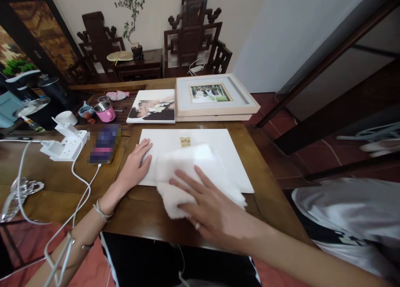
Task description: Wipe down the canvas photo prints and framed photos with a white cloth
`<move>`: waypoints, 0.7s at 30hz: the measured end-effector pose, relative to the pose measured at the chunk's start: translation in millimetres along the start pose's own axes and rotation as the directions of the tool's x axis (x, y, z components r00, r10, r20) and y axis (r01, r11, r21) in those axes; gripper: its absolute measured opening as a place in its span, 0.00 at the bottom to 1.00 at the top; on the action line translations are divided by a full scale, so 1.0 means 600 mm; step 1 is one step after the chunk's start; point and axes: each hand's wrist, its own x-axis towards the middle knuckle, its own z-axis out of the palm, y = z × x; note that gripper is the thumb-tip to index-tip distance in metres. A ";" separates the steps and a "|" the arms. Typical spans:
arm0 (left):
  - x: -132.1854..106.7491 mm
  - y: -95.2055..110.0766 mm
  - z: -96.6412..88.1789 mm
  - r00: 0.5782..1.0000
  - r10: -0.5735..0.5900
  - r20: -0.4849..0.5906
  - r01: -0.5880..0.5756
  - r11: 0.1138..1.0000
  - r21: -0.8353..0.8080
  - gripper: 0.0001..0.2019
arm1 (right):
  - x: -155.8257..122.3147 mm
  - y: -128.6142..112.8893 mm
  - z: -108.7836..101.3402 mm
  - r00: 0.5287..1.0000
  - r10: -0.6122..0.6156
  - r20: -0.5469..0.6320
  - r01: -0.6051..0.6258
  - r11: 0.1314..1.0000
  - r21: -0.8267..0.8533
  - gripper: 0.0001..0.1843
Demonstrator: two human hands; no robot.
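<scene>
A white flat panel (225, 149), seemingly the back of a picture frame with a small brass hanger (185, 141), lies on the wooden table (140, 212). My left hand (135, 166) rests flat on the panel's left edge, fingers spread. My right hand (209, 205) lies flat, fingers stretched, pressing a white fluffy cloth (193, 174) onto the panel's near part.
Beyond the panel lie a canvas photo print (153, 106) and two stacked light wooden frames (215, 97). To the left are a phone (104, 145) on a cable, a white power strip (64, 147), a pink cup (104, 109). Carved chairs stand behind.
</scene>
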 end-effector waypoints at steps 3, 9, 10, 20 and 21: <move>0.000 -0.001 0.000 1.000 0.005 0.001 -0.005 1.000 0.005 0.21 | -0.010 -0.007 -0.002 0.999 -0.039 0.016 0.039 0.999 0.013 0.18; -0.001 -0.004 0.002 1.000 0.002 -0.005 -0.002 1.000 -0.002 0.20 | 0.046 0.075 -0.030 0.997 0.078 -0.003 -0.078 0.997 -0.018 0.20; -0.001 -0.004 0.002 1.000 0.002 -0.006 -0.002 1.000 -0.003 0.20 | 0.059 0.092 -0.035 0.995 0.099 -0.026 -0.100 0.994 -0.034 0.20; -0.001 -0.003 -0.001 1.000 -0.007 -0.005 0.007 1.000 -0.009 0.21 | 0.068 0.170 -0.059 0.934 0.320 -0.159 -0.334 0.939 -0.075 0.13; -0.001 -0.002 -0.001 1.000 -0.007 -0.006 0.007 1.000 -0.009 0.21 | 0.056 0.169 -0.058 0.929 0.332 -0.164 -0.348 0.934 -0.080 0.13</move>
